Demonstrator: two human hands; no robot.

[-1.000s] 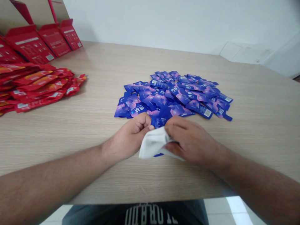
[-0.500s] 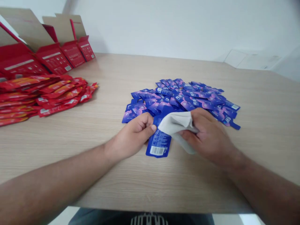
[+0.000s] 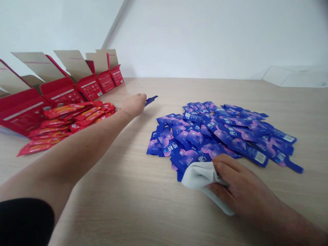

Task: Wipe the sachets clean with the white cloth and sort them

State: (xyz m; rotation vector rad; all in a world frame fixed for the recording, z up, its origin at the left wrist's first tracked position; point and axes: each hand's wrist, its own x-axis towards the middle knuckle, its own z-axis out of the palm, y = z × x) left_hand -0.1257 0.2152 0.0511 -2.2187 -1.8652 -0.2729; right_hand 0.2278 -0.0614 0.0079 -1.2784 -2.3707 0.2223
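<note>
My left hand (image 3: 135,104) is stretched far out to the left of the table, closed on a blue sachet (image 3: 151,100) whose end sticks out past the fingers. It is beside the pile of red sachets (image 3: 87,114), which my forearm partly covers. In my right hand (image 3: 238,184) a folded white cloth (image 3: 201,174) is gripped, just at the near edge of the heap of blue sachets (image 3: 205,131). These sachets have pink patterns and white lettering and overlap one another.
Several open red cartons (image 3: 85,87) with raised cardboard flaps stand in a row at the left, behind the red sachets. A white wall (image 3: 205,41) rises behind the wooden table (image 3: 123,198). At the back right there is a white panel (image 3: 292,76).
My left hand has moved from the middle to the far left, carrying the blue sachet. My right hand keeps the cloth near the blue heap. The view has turned left.
</note>
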